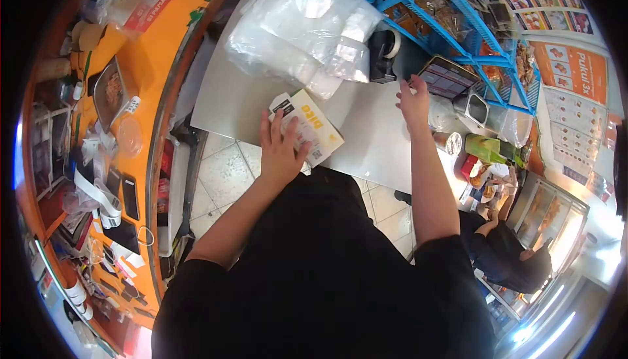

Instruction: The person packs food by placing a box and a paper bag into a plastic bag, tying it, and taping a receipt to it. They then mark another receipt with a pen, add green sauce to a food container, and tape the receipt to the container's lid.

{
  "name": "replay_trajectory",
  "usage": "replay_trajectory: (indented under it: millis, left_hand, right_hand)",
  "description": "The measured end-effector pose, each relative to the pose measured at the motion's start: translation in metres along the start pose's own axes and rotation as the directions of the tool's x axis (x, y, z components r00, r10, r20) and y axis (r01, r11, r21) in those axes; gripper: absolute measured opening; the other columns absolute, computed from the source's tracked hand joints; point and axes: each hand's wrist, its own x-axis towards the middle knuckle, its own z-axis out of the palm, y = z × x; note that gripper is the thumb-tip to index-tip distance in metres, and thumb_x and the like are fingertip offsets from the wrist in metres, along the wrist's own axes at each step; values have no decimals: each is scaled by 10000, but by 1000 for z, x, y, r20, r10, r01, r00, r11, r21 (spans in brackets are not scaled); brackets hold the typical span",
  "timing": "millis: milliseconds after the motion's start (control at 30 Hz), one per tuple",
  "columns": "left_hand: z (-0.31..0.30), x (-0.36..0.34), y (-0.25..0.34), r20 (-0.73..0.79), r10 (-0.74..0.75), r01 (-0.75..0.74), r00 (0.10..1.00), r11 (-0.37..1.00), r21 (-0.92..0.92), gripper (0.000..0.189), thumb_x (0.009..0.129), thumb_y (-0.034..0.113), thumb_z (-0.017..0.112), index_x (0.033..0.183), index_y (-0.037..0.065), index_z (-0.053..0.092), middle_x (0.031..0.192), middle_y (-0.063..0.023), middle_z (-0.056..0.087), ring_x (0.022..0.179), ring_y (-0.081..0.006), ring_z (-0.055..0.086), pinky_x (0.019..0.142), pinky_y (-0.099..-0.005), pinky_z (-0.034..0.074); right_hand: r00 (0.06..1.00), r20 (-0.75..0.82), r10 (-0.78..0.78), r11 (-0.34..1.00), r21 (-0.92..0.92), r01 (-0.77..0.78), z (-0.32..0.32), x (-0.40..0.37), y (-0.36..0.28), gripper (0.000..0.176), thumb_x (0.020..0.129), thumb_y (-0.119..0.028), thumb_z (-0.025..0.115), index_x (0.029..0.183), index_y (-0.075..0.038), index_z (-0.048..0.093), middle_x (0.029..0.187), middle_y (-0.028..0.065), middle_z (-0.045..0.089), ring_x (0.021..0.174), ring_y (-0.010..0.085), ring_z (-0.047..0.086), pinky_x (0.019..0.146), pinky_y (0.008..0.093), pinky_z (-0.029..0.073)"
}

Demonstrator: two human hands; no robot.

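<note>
A white and yellow cardboard food box (321, 126) with "bite" printed on it lies at the near edge of the metal table. My left hand (282, 151) spreads over its left part and holds it, fingers across the printed face. Further right, my right hand (413, 102) is raised beside a black tape dispenser (382, 58) with a roll of clear tape (392, 44). Its fingers are curled close together; anything between them is too small to make out. A tablet (446, 76) leans just beyond that hand.
Stacked clear plastic bags (288, 22) cover the table's far left. Blue plastic racks (451, 12) with packets stand behind. An orange counter (167, 51) on the left bears a metal tray (110, 94) and phones. A person in black (504, 254) works at the right.
</note>
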Motion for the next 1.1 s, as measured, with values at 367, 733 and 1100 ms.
replay_trajectory:
  millis: [367,733,1100]
  left_hand:
    - [48,-1,23,184,273,-274,944,962,-20,726,910,445,751,1503,101,515,1661,-252,269,1457,-730,109,1162,-819,218]
    - [77,34,47,315,531,-452,787,843,-292,678,865,481,777,1433,152,609,1661,-176,329,1542,-615,166,1210,-729,299]
    - [54,32,72,421,454,-464,785,882,-87,712,910,521,749,1495,166,555,1666,-196,323,1580,-507,180,1254,-730,103]
  right_hand:
    - [582,648,492,712,85,-697,7,95,-30,407,1027,-426,661,1246,-83,681,1402,104,617,1094,383,706,1059,667,487]
    - [988,142,-59,900,435,-8,53,-21,54,209,991,-206,671,1033,-11,734,1522,169,549,1299,351,625,1155,418,410]
    - [997,-72,-27,911,410,55,67,-24,42,322,1016,-191,683,839,72,741,1536,258,548,1360,397,599,1111,400,471]
